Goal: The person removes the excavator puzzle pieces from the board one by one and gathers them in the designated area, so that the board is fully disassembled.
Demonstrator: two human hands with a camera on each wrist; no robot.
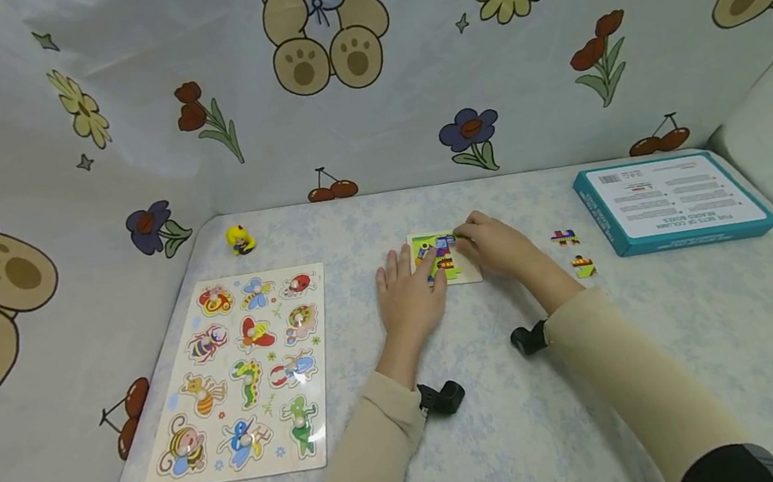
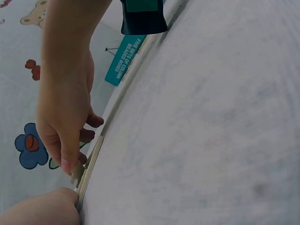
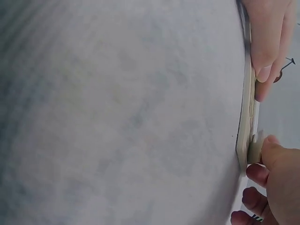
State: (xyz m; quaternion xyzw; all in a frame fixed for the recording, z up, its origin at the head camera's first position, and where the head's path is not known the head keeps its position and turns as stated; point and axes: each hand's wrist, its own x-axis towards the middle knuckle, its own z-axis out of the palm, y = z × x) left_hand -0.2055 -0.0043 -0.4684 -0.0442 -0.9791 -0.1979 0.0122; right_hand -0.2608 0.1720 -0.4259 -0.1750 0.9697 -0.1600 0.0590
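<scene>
A small puzzle board (image 1: 469, 272) with a brightly coloured picture lies flat near the middle of the table. My left hand (image 1: 413, 304) rests on its left side, fingers stretched out and partly covering the picture. At the board's upper right, my right hand (image 1: 497, 244) pinches a small puzzle piece (image 3: 255, 151) between thumb and fingertips. In the right wrist view the piece stands tilted at the board's edge; its printed face is hidden. To the right of the right hand lie two loose puzzle pieces (image 1: 564, 237), one nearer to me than the other.
A large white board of insect and animal shapes (image 1: 267, 302) lies on the left. Behind it stands a small yellow figurine (image 1: 239, 239). A teal box (image 1: 684, 201) lies at the back right. A patterned curtain (image 1: 384, 132) hangs behind the table.
</scene>
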